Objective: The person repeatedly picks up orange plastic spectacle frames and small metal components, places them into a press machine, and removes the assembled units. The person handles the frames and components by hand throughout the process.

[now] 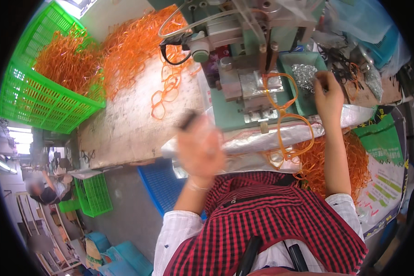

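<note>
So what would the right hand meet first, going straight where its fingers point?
Probably the small silver metallic pieces in the green rectangular tray by the right hand, though depth is unclear.

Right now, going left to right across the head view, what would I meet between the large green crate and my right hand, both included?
Large green crate, trailing orange frames, left hand, single orange glasses frame, right hand.

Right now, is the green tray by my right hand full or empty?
Partly filled: in the green tray, small silvery pieces lie heaped toward the far end, while green bottom shows nearer you.
</note>
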### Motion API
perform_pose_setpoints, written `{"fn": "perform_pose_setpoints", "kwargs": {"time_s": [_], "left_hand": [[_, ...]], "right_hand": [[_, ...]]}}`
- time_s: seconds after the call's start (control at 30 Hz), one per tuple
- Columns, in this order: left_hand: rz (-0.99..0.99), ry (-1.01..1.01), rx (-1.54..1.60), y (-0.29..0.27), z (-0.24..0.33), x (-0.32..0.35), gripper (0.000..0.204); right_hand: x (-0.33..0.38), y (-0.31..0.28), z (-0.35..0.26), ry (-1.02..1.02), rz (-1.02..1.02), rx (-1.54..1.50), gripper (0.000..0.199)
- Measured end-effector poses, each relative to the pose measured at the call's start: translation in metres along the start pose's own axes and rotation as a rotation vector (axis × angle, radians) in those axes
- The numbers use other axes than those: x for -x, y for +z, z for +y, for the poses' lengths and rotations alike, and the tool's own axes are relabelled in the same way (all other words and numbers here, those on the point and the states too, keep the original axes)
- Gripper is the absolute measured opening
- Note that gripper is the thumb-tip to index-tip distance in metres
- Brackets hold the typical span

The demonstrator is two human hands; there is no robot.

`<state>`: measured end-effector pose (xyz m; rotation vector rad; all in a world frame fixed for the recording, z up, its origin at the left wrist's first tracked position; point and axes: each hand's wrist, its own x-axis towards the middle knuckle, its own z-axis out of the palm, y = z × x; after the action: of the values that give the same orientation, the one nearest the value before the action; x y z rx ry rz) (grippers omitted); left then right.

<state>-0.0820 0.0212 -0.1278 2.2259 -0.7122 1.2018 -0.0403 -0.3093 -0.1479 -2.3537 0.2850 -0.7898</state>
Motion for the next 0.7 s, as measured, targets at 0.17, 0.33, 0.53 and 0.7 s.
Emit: {"fn": "perform_pose_setpoints", "kwargs": {"time_s": [0.17,0.33,0.53,0.7], "left_hand": [[-0.111,-0.281,-0.527,-0.021,-0.115,-0.051,0.022],[-0.377,-0.457,-0.583,0.031,-0.21,0.013,0.022],[-0.181,-0.422,0.157,0.124,-0.286,-0.058,0.022],[-0.307,-0.221,0.009,0.176,-0.263,-0.05,0.029]], "right_hand": [[-0.007,0.002,0.005,-0.177,0.079,-0.078,0.017],[0.001,0.007,0.008,-0.087,0.086,-0.106,0.014],[-0.006,0.015,-0.021,0.107,0.025,-0.404,0.014],[-0.004,0.007,-0.02,0.174,-0.079,-0.363,0.015]]}}
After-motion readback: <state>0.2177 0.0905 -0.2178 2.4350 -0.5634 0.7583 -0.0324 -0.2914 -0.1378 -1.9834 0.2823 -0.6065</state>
